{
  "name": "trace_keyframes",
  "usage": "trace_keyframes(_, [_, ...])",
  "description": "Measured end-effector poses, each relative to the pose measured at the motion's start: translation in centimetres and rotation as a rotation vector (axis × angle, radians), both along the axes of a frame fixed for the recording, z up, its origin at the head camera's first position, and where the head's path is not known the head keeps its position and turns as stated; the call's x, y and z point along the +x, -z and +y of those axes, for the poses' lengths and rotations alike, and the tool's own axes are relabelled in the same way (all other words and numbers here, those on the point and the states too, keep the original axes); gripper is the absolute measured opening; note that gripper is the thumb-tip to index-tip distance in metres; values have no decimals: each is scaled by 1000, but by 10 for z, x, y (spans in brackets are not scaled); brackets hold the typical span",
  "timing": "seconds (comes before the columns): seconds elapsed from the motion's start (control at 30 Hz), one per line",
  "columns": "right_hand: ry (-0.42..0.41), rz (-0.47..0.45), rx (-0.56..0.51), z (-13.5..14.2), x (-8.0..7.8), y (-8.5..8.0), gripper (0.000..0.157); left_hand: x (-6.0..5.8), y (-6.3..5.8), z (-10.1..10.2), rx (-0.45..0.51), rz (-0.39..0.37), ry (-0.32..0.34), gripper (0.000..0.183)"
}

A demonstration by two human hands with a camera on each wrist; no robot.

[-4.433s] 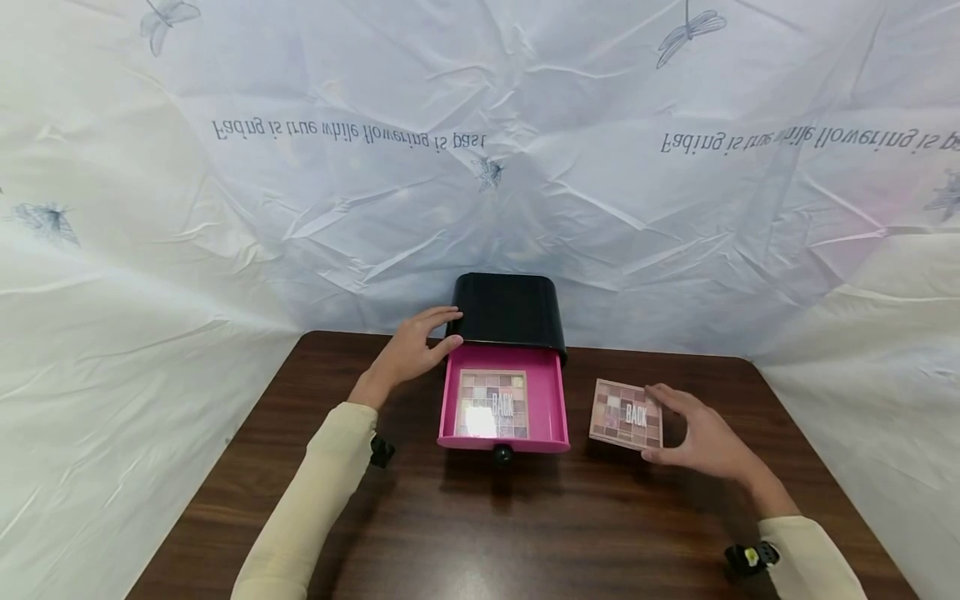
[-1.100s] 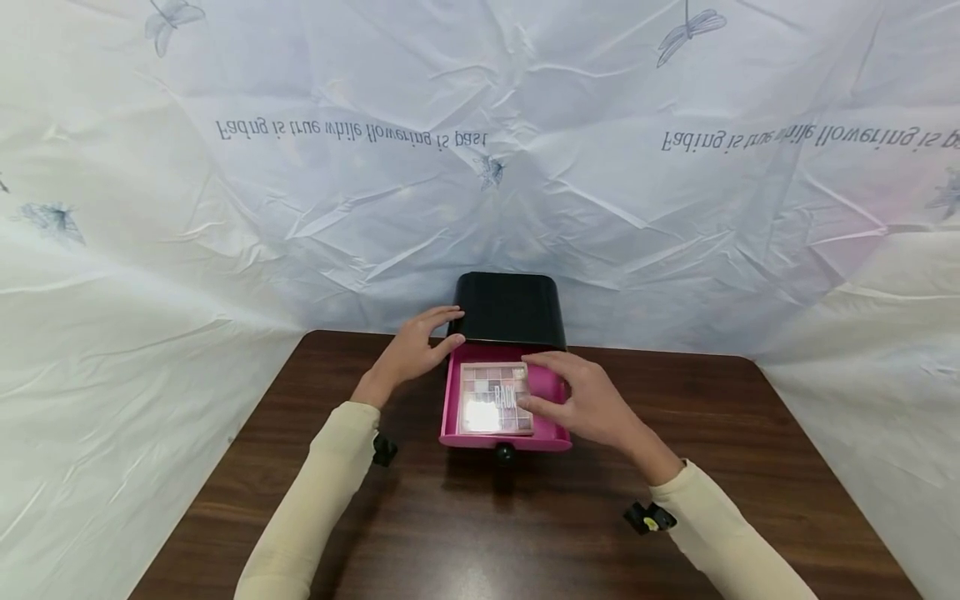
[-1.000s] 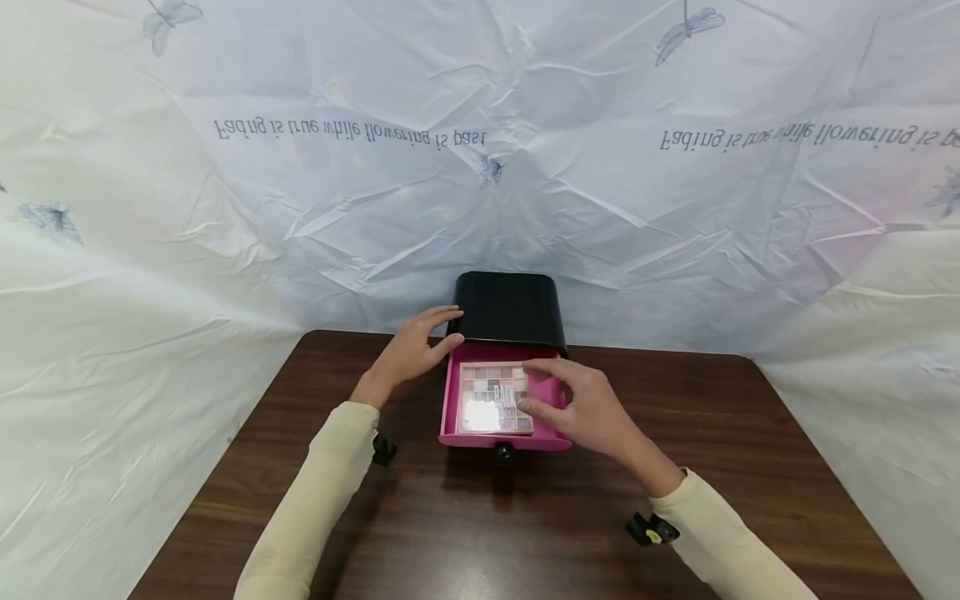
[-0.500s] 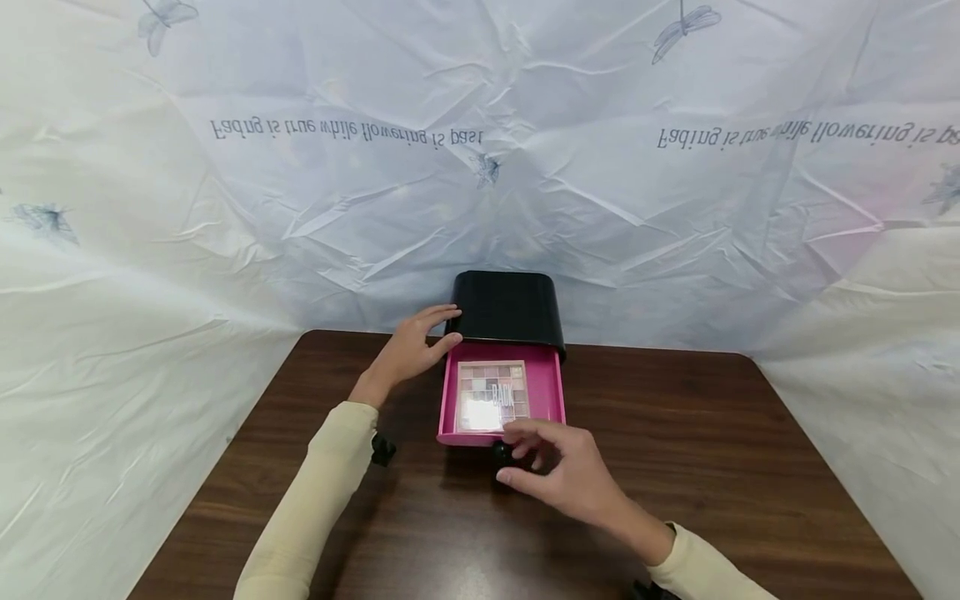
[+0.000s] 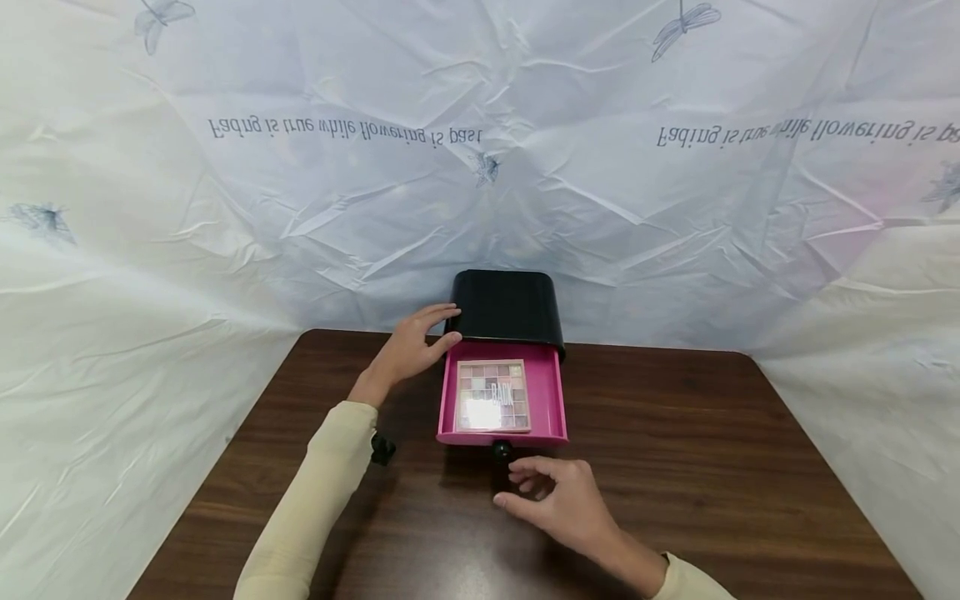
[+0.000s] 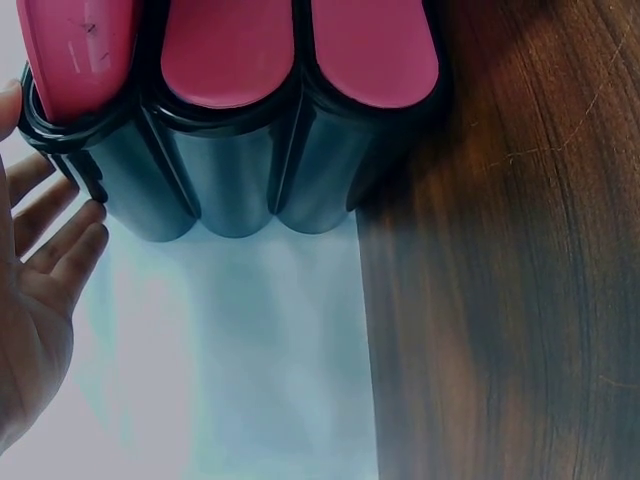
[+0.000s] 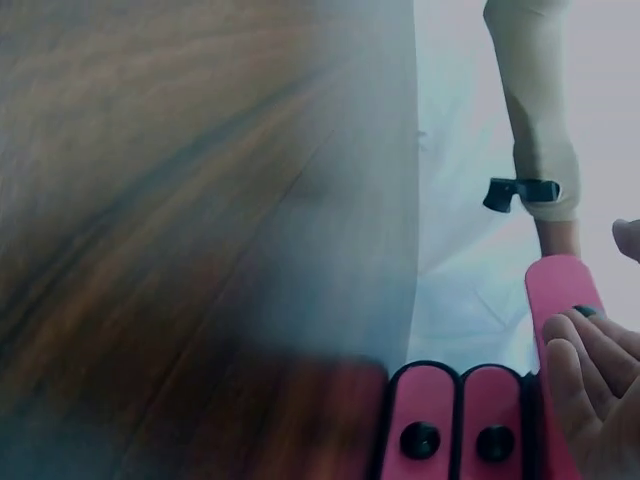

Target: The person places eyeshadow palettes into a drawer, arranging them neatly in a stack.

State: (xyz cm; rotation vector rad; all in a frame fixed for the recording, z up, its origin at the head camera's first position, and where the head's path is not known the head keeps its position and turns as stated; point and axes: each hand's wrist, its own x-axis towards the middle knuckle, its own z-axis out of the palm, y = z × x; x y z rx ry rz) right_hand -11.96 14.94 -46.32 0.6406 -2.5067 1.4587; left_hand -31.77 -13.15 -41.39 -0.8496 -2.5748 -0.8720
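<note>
A black drawer cabinet [image 5: 507, 307] with three stacked pink drawers stands at the table's back. Its top pink drawer [image 5: 546, 400] is pulled out, and an eyeshadow palette [image 5: 480, 385] with a clear lid lies inside, toward the left. Along the cabinet's left edge rests my left hand [image 5: 408, 348], thumb and fingers spread; the left wrist view shows the fingers [image 6: 75, 250] touching the cabinet's side. My right hand [image 5: 562, 504] is just in front of the drawer's black knob [image 5: 502, 451], fingers loosely bent, thumb apart, holding nothing.
The two lower drawers [image 7: 420, 390] are closed, each with a round black knob. Brown wood-grain table [image 5: 675, 433] extends to both sides. A wrinkled white printed sheet [image 5: 375, 200] hangs close behind the cabinet. A small black wrist device [image 5: 383, 448] sits at my left cuff.
My right hand has brought a second palette from the right into the drawer, over the first, and let go. It has then drawn back toward me, below the knob. The left hand stays put.
</note>
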Motion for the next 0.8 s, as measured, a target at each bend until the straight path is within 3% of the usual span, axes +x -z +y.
trace_keyframes(0.3, [89, -72, 25, -7, -10, 10, 44, 0, -1, 1, -5, -5, 0, 57])
trace_keyframes(0.5, [97, -115, -38, -15, -13, 12, 40, 1, -2, 1, -3, -2, -3, 56])
trace_keyframes(0.8, [176, -138, -93, -22, -14, 13, 36, 1, 0, 0, 1, 0, 0, 58])
